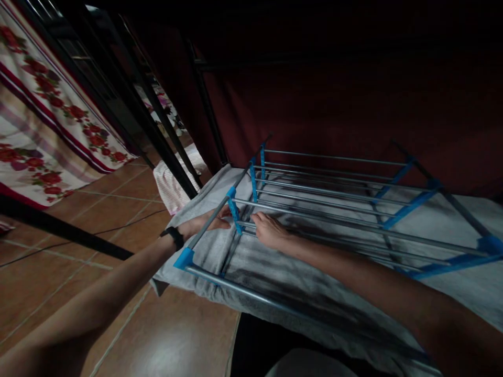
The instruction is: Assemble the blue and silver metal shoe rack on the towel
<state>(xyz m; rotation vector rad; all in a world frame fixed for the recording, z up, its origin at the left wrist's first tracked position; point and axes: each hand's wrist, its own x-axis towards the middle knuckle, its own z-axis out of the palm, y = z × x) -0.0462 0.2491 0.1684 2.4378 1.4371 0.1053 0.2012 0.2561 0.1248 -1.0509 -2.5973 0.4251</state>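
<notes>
A metal rack with grey tubes and blue plastic joints (184, 258) lies on a grey cloth-covered surface. My left hand (208, 222), with a black band on its wrist, reaches beneath the rack's left side tube. Its thumb and fingers are apart beside a blue bracket (234, 214), their tips partly hidden. Just right of that bracket, my right hand (270, 230) is closed around a thin metal rod (247, 225) near the rod's left end. Its forearm passes over the front part of the rack.
Dark metal posts (145, 104) stand at the left, with a floral curtain (47, 120) beyond them. A dark red panel (334, 115) rises behind the rack. A cable (98, 230) crosses the tiled floor (129, 225). A pale striped cloth (168, 183) hangs behind the posts.
</notes>
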